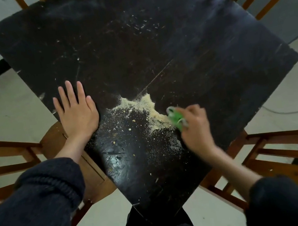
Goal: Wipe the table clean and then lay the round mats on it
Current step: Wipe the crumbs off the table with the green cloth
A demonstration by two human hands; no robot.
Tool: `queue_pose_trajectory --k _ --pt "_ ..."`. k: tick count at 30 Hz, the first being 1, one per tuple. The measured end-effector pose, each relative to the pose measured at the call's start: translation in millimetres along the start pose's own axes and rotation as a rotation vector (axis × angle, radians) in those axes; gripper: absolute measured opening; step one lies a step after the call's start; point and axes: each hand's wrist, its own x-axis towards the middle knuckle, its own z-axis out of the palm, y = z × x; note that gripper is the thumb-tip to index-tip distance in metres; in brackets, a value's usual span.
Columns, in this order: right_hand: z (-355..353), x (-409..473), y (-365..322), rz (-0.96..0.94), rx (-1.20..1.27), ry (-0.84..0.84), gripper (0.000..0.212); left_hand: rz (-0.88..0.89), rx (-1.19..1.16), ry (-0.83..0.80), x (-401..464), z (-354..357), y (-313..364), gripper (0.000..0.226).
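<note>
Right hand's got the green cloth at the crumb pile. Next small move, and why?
Probably sweep the green cloth in the right hand through the yellowish crumb pile, gathering it toward the near corner of the black table. The pile sits right at the cloth, loose specks are scattered nearer the person, and the left hand lies flat on the table's edge. No mats are in view.

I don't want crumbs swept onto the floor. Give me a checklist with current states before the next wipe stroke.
1. Right hand grips the green cloth: ok.
2. Cloth sits at the crumb pile: ok.
3. Left hand flat on the table, steadying it: ok.
4. Table wiped clean: not ok, crumbs and specks are scattered toward the near corner.
5. Something to catch the crumbs at the edge: cannot tell, none in view.
6. Round mats at hand: cannot tell, none in view.
</note>
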Motion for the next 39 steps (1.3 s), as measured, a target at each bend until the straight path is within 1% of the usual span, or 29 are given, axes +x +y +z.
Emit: queue_pose_trajectory --k 2,3,5,7,9,11,13,14,15,17,18,19,20,23,25,28,29,30,32,33,34,35,38,39 --pt "13 -27 -17 -0.104 0.046 -0.112 0.053 -0.001 -0.007 -0.011 -1 -1 0 0.055" --pt "13 -31 -20 -0.127 0.082 -0.148 0.051 -0.005 -0.014 -0.023 -1 -2 1 0.055" --pt "2 -21 -20 -0.088 0.19 -0.137 0.041 -0.026 -0.068 -0.038 0 -6 6 0.054" --pt "-13 -4 -20 -0.044 0.247 -0.056 0.034 -0.063 -0.281 -0.03 -1 -15 14 0.053" --pt "-23 6 -26 -0.065 0.234 -0.021 0.031 -0.081 -0.586 0.031 -5 -27 27 0.052" --pt "-24 8 -43 -0.144 0.224 -0.074 0.03 -0.117 -0.873 0.069 -12 -39 43 0.05" --pt "-20 2 -65 -0.259 0.19 -0.156 0.033 -0.202 -1.129 0.07 -16 -52 60 0.048" --pt "-16 -1 -76 -0.33 0.155 -0.195 0.035 -0.239 -1.213 0.078 -17 -58 66 0.046" --pt "-12 -4 -87 -0.401 0.116 -0.228 0.037 -0.254 -1.248 0.082 -19 -63 71 0.045" --pt "-6 -5 -105 -0.518 0.051 -0.268 0.037 -0.22 -1.231 0.053 -25 -70 78 0.045" --pt "-3 -4 -113 -0.537 0.053 -0.283 0.034 -0.189 -1.217 0.016 -28 -71 80 0.046" --pt "-2 -1 -118 -0.516 0.079 -0.298 0.03 -0.15 -1.212 -0.037 -33 -72 82 0.046" --pt "-2 4 -123 -0.456 0.118 -0.306 0.029 -0.1 -1.214 -0.093 -37 -71 82 0.047" --pt "-7 22 -124 -0.195 0.226 -0.278 0.031 0.046 -1.181 -0.254 -43 -72 80 0.048" --pt "-10 25 -124 -0.129 0.209 -0.304 0.029 0.073 -1.124 -0.258 -42 -74 73 0.049" --pt "-6 20 -133 -0.141 0.208 -0.405 0.031 0.008 -1.087 -0.207 -36 -75 66 0.049" --pt "-4 21 -135 -0.122 0.237 -0.404 0.034 0.003 -1.093 -0.259 -37 -76 66 0.05" --pt "-1 27 -138 -0.088 0.266 -0.397 0.035 0.012 -1.114 -0.352 -39 -78 64 0.052" --pt "2 45 -138 0.022 0.321 -0.355 0.031 0.077 -1.094 -0.582 -46 -80 63 0.057" --pt "2 55 -135 0.068 0.329 -0.326 0.027 0.107 -1.047 -0.639 -50 -81 61 0.057" --pt "0 63 -131 0.102 0.319 -0.29 0.025 0.127 -0.994 -0.632 -50 -83 60 0.056" --pt "0 71 -127 0.115 0.293 -0.271 0.025 0.112 -0.955 -0.553 -48 -85 55 0.053" --pt "-1 94 -123 0.042 0.148 -0.349 0.026 -0.048 -0.881 -0.16 -31 -96 35 0.048" --pt "-2 100 -124 -0.005 0.107 -0.387 0.025 -0.091 -0.868 -0.068 -26 -99 28 0.045"
